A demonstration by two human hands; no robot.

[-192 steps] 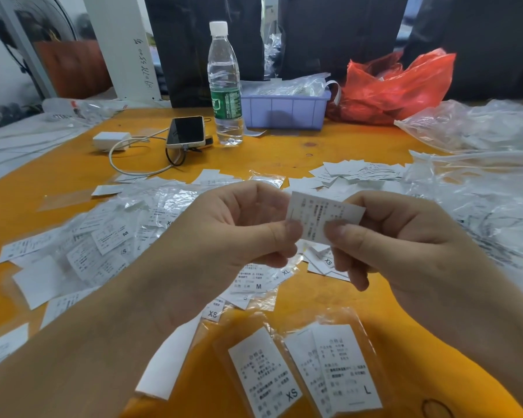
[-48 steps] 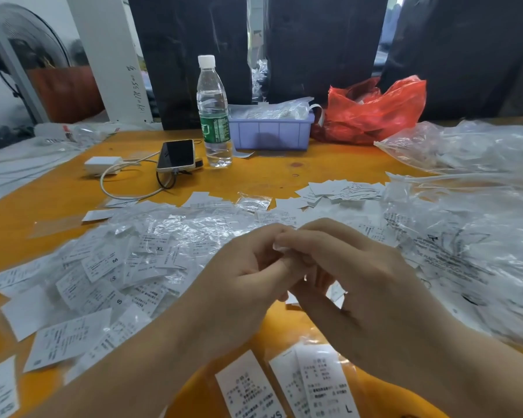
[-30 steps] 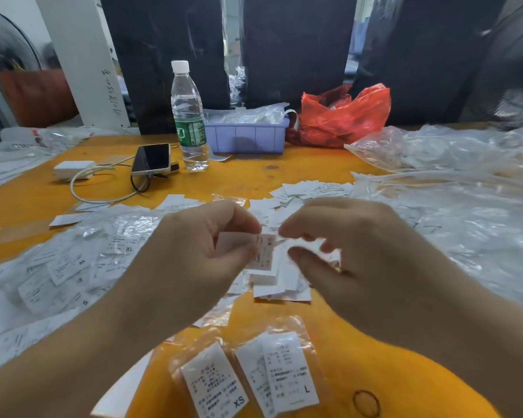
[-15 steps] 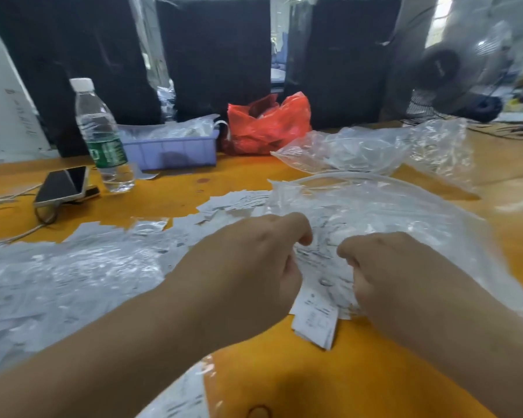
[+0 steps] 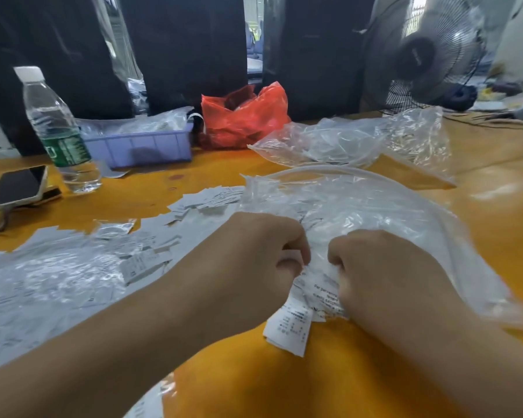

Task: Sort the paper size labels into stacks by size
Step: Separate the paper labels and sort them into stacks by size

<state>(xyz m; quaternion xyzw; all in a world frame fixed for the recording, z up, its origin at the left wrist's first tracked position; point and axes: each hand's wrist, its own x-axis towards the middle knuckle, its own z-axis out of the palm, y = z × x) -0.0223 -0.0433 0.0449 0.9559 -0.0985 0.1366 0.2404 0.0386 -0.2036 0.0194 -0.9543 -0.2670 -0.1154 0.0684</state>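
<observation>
The orange table (image 5: 284, 384) spreads under both hands. Just beyond and to the right of the right hand (image 5: 384, 276) lies a large clear plastic bag (image 5: 375, 212), whose near edge both hands touch. To the left of the left hand (image 5: 254, 260) sprawls a wide, blurred heap of paper size labels (image 5: 58, 285), many in clear sleeves. Well beyond the right hand stands a fan (image 5: 420, 52); far beyond the left hand sit a red bag (image 5: 245, 116), a lilac bin (image 5: 139, 146), a water bottle (image 5: 58, 131) and a phone (image 5: 15, 185). The two hands are close together, both curled, fingers pinched on the bag's crumpled edge, though exactly what each grips is hidden. Directly below and between them a small stack of labels (image 5: 287, 327) rests on the table.
</observation>
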